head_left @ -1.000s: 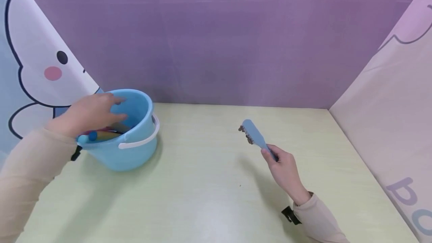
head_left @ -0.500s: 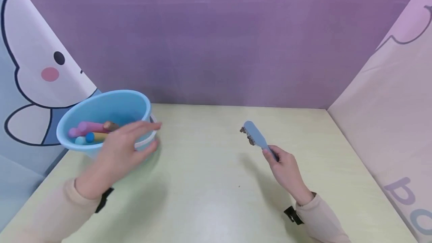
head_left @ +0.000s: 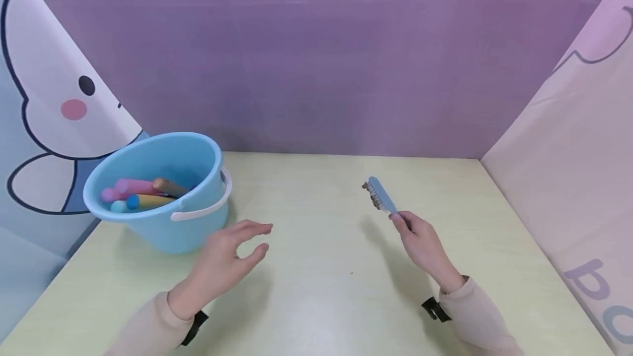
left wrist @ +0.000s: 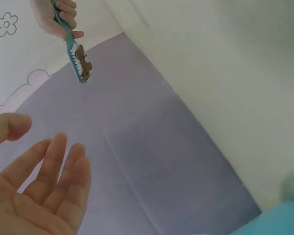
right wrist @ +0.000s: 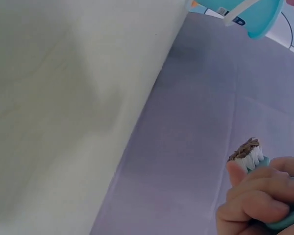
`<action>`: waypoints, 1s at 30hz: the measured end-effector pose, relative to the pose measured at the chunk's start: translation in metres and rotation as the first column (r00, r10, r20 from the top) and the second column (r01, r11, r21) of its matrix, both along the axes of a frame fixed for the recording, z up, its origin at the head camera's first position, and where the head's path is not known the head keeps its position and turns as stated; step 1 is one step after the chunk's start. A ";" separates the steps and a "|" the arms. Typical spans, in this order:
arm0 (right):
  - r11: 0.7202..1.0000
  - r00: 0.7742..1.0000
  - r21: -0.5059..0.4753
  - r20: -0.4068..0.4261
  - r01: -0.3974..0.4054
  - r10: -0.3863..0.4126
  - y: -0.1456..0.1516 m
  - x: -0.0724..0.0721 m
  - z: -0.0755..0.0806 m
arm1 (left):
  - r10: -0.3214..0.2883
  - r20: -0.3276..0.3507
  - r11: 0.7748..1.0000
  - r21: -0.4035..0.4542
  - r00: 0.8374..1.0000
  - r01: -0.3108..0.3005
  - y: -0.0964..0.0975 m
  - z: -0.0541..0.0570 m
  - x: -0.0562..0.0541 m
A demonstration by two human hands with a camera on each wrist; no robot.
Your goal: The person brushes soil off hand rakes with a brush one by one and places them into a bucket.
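Note:
My right hand [head_left: 425,249] grips the handle of a blue brush [head_left: 383,194] and holds it above the table. Its white bristles [right wrist: 252,157] carry clumps of brown stuff, which also show on the brush [left wrist: 78,63] in the left wrist view. My left hand [head_left: 220,262] holds nothing; its fingers are spread and loosely bent, the thumb apart. It hovers over the table at the near right side of a light blue bucket [head_left: 173,232]. In the bucket lie several thick sticks: a pink one [head_left: 134,186], a yellow one with a blue end [head_left: 153,201] and a brown one [head_left: 170,187].
The bucket's white handle [head_left: 203,212] hangs down on its right side. A pale wooden table [head_left: 306,301] spreads under both hands, with a tiny dark speck on it. Behind it rises a purple wall [head_left: 306,59], and printed panels [head_left: 568,180] stand at either side.
My left hand has come out from over the bucket and moved right and toward me, uncovering the sticks inside. My right hand has turned the brush slightly and shifted it a little right.

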State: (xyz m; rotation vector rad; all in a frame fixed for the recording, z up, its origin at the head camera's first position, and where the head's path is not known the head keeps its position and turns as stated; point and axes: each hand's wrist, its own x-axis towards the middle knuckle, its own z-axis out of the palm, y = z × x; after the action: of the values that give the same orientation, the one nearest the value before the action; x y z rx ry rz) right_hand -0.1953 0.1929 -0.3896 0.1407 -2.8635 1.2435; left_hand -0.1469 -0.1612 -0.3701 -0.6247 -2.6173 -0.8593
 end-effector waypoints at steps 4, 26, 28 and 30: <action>0.999 0.996 0.005 0.074 -0.047 0.047 0.005 -0.009 -0.001 | -0.001 0.158 0.999 -0.041 0.988 0.007 0.004 -0.011 -0.004; 0.952 0.870 -0.300 0.450 -0.065 0.201 0.026 -0.052 -0.030 | 0.035 0.431 0.970 -0.233 0.902 0.073 -0.001 -0.039 -0.022; 0.951 0.864 -0.304 0.460 -0.064 0.205 0.026 -0.054 -0.032 | 0.033 0.441 0.970 -0.229 0.897 0.077 -0.001 -0.039 -0.022; 0.953 0.863 -0.297 0.466 -0.055 0.195 0.025 -0.055 -0.033 | 0.032 0.454 0.971 -0.224 0.890 0.080 -0.001 -0.039 -0.022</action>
State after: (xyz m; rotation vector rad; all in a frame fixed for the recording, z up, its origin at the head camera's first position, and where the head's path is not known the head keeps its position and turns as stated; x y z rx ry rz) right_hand -0.2508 0.2180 -0.4225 0.0028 -3.0719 1.9432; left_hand -0.1687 -0.1626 -0.4086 -0.5695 -3.1811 -0.7801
